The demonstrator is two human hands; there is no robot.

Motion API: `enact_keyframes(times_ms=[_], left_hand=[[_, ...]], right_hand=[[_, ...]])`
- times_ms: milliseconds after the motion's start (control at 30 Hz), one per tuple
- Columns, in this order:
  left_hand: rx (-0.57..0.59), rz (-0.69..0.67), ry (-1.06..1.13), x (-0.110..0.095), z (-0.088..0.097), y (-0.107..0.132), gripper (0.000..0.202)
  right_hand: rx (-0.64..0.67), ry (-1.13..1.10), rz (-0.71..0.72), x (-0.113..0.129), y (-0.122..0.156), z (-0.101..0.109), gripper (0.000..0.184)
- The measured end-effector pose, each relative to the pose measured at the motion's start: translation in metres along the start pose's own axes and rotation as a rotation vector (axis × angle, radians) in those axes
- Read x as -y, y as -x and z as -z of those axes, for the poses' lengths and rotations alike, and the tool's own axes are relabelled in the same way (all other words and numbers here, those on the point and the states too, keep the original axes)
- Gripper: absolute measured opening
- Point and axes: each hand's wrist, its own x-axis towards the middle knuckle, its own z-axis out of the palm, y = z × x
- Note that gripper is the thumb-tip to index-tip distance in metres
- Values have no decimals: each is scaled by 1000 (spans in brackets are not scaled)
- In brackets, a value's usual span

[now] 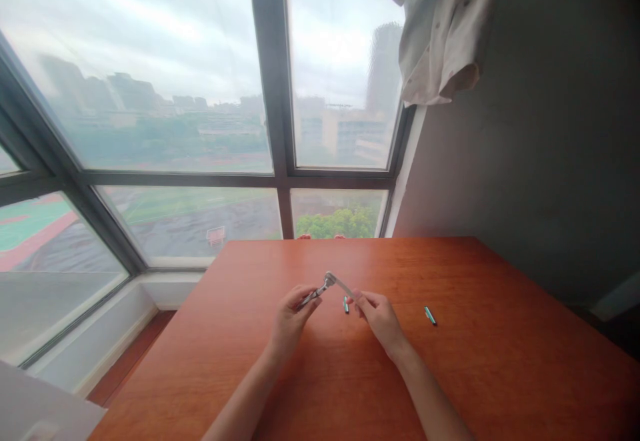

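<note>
My left hand (299, 307) pinches the handle of a shiny metal tool with a rounded head (329, 279), held above the table; its exact kind is unclear. From that head a thin, pale flat strip (343, 286) slants down to my right hand (373, 311), whose thumb and fingers are closed on its end. I cannot tell whether the strip is joined to the tool or only touches it. Just left of my right fingers, a small teal-and-dark piece (346, 305) shows, partly near the fingertips. A similar small teal-and-dark piece (430, 315) lies farther right.
A reddish-brown wooden table (240, 274) spreads beneath both hands. Beyond its far edge stand large windows with dark frames (283, 177). A pale garment (443, 34) hangs at the upper right beside a grey wall (525, 147). Two small reddish shapes show at the table's far edge.
</note>
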Motion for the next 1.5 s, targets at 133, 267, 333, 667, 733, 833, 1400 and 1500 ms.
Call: enact_keyframes(times_ms=[133,267,333,667,733,833,1400,1500], left_hand=[[-21,7,15,-1,0,1,19],[47,-10,-17,-6,-1,1,18],[26,-13,-31,-8,0,0,19],[52,-7,-18,-7,2,-1,18],[51,-3,-15,-7,2,-1,17],[-1,29,16,-8,2,-1,19],[-36,44,5,-2,-1,0,24],[-66,64,5,-2,1,-1,25]], right_hand=[[-2,-6,-1,2,0,0,53],[-8,7,5,2,0,-1,53],[-5,13,-1,3,1,-1,54],[-6,17,4,4,1,-1,56],[-2,13,8,4,1,-1,56],[-2,17,7,5,1,0,57],[-34,66,10,6,1,0,60],[-28,64,3,5,1,0,60]])
